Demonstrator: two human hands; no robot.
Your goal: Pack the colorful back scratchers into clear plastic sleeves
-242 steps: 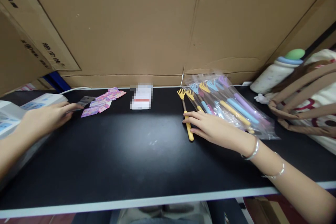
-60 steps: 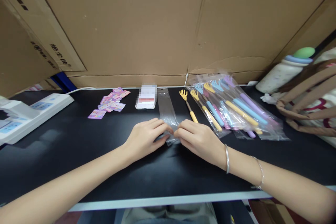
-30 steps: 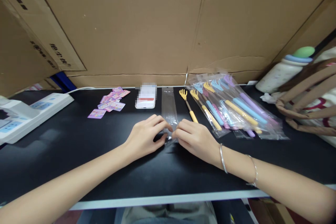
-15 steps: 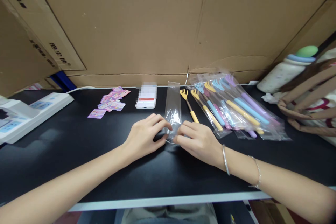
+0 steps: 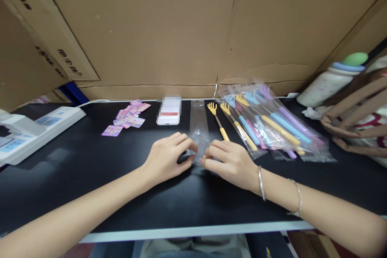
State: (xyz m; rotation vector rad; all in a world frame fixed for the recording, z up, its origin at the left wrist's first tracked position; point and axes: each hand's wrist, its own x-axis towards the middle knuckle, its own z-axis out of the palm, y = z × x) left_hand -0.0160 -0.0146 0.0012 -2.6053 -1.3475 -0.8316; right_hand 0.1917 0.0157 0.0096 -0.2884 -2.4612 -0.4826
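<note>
A long clear plastic bag [image 5: 198, 123] lies between my hands, its far end pointing at the cardboard wall. My left hand [image 5: 172, 154] pinches the bag's near left edge between thumb and fingers. On the opposite edge, my right hand [image 5: 228, 162] grips the near end with its fingertips. Just beyond my right hand is a loose yellow back scratcher [image 5: 223, 133], unwrapped, its claw end away from me. Farther right lie several bagged back scratchers [image 5: 276, 123] in blue, yellow, pink and purple, overlapping one another.
Small pink and purple cards [image 5: 128, 117] lie left of a phone [image 5: 168, 117]. A white power strip [image 5: 45, 129] sits at the far left. A white bottle [image 5: 329, 84] and a brown-handled bag [image 5: 335, 129] stand at the right. Cardboard [image 5: 163, 28] walls the black table [image 5: 169, 205].
The far end of the clear bag has sunk lower and nearer the table. Both hands keep nearly the same place and hold.
</note>
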